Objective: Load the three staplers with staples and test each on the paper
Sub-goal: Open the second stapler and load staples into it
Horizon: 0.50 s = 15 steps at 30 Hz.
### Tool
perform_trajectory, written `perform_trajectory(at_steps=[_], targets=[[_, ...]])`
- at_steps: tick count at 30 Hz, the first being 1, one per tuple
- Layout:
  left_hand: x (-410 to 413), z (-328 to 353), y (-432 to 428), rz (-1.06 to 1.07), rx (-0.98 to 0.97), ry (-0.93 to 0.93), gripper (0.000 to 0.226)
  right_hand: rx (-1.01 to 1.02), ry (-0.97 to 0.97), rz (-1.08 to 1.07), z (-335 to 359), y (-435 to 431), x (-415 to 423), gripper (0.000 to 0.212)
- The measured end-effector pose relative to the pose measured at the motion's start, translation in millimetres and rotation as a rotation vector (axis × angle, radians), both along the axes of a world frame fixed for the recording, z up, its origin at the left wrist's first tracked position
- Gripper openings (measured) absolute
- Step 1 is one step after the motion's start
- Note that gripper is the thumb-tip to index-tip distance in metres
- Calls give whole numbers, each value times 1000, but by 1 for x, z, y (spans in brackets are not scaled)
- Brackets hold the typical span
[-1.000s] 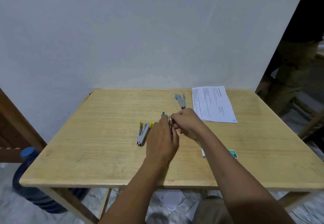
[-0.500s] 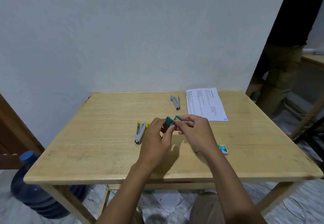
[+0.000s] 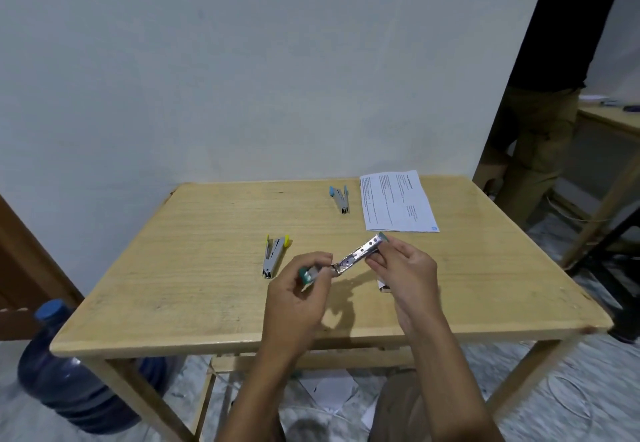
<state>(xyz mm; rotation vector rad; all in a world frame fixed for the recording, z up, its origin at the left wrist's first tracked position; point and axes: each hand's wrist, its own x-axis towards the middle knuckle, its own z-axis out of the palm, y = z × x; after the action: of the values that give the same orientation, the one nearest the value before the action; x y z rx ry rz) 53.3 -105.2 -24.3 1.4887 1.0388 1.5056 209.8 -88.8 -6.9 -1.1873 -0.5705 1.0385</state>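
A metal stapler with green ends [image 3: 358, 255] is swung wide open above the wooden table [image 3: 207, 289]. My left hand [image 3: 298, 299] grips its green-tipped half, and my right hand [image 3: 403, 272] holds the far end of the long metal arm. A yellow-tipped stapler [image 3: 272, 255] lies on the table to the left of my hands. Near the back edge a blue-tipped stapler [image 3: 341, 198] lies beside a printed sheet of paper [image 3: 396, 201]. A small staple box [image 3: 382, 286] shows partly under my right hand.
A person in dark top and khaki trousers [image 3: 540, 123] stands at the back right beside another table. A blue water jug [image 3: 65, 372] sits on the floor at the left. The white wall is right behind the table. Papers lie on the floor below.
My hands have lifted the green stapler off the table and swung it open, the metal arm now stretching up to the right. The camera has tilted back a little.
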Motion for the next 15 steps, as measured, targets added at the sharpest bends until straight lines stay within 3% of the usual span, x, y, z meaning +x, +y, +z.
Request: perform_trajectory(at_steps=[4,6,10,15], targets=[[-17,-2,-3,-336,-623,-440,31,27,35,86,6,-2,11,29],[-18,3,-8,-509,-782,-431,48,25,-4,186,11,-5,10,24],[-8,10,-12,-680,-792,-421,45,10,-93,339,19,-13,-10,24],[3,14,-9,-643,-734,-555,30,133,-578,181,1,-20,-31,8]])
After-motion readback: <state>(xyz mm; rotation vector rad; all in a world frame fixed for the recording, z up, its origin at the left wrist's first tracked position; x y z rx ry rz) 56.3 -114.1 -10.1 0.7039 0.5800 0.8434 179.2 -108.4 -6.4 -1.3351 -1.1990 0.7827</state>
